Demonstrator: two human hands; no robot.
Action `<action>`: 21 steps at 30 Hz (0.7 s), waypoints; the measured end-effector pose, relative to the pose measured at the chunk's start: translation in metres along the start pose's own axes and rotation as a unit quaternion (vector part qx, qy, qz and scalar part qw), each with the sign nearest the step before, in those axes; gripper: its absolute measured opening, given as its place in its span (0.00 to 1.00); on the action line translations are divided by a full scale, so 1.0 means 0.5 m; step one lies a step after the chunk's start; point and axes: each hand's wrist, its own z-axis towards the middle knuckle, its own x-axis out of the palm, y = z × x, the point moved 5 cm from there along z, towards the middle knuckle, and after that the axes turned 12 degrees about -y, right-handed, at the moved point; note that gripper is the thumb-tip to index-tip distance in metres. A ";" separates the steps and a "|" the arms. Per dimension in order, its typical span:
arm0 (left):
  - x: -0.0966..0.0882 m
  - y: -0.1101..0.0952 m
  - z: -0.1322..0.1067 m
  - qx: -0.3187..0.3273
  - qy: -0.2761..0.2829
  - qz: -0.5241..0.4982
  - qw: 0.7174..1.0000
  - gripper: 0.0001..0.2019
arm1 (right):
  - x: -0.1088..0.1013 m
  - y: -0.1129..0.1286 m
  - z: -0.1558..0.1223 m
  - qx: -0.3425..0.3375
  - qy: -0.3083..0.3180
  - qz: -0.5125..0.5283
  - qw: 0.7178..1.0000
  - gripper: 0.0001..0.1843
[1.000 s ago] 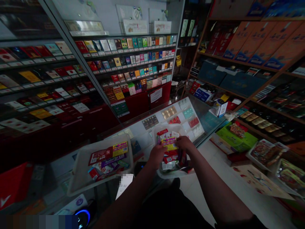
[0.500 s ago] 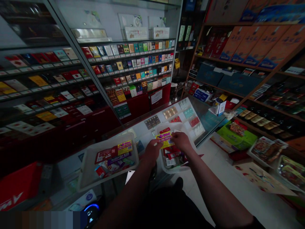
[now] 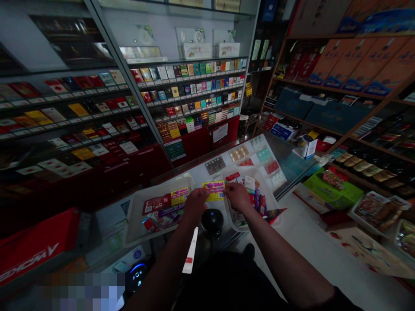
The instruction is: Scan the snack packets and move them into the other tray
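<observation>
Between my two hands a yellow and pink candy packet (image 3: 214, 191) is held up flat, its printed side facing me. My left hand (image 3: 196, 203) pinches its left end, and my right hand (image 3: 239, 197) pinches the right end. Under and beside my right hand stands a white plastic tray (image 3: 270, 196) with red, purple and white snack packets in it. Left of my left hand is another white tray (image 3: 132, 222). It holds a red packet (image 3: 156, 204), a similar yellow packet (image 3: 179, 196) and several purple ones. My left forearm partly covers that tray.
Both trays stand on a glass counter (image 3: 293, 168). A black round-topped device (image 3: 212, 221) is just below my hands, near a white strip (image 3: 191, 250). A red box (image 3: 35, 246) lies at left. Shelves of small packs (image 3: 194, 88) line the back wall; boxed goods (image 3: 350, 65) fill the right.
Both hands have moved left with the yellow candy packet, from over the right tray to the gap between the trays. The view has shifted slightly, and the black device now shows below them.
</observation>
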 end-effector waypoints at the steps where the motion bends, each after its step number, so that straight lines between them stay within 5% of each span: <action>1: -0.007 -0.001 0.001 -0.005 0.004 -0.012 1.000 0.14 | 0.006 0.007 -0.005 -0.005 0.002 -0.005 1.000 0.12; 8: -0.052 -0.017 0.004 0.082 -0.033 0.043 0.995 0.10 | 0.053 0.036 -0.022 -0.098 0.052 -0.112 0.987 0.14; 15: -0.047 0.010 -0.009 -0.019 -0.020 -0.017 0.999 0.08 | 0.071 0.034 -0.041 -0.080 0.072 -0.121 0.987 0.17; 21: -0.055 0.028 0.000 0.019 -0.027 -0.002 0.999 0.09 | 0.084 0.034 -0.051 -0.108 0.091 -0.141 0.980 0.18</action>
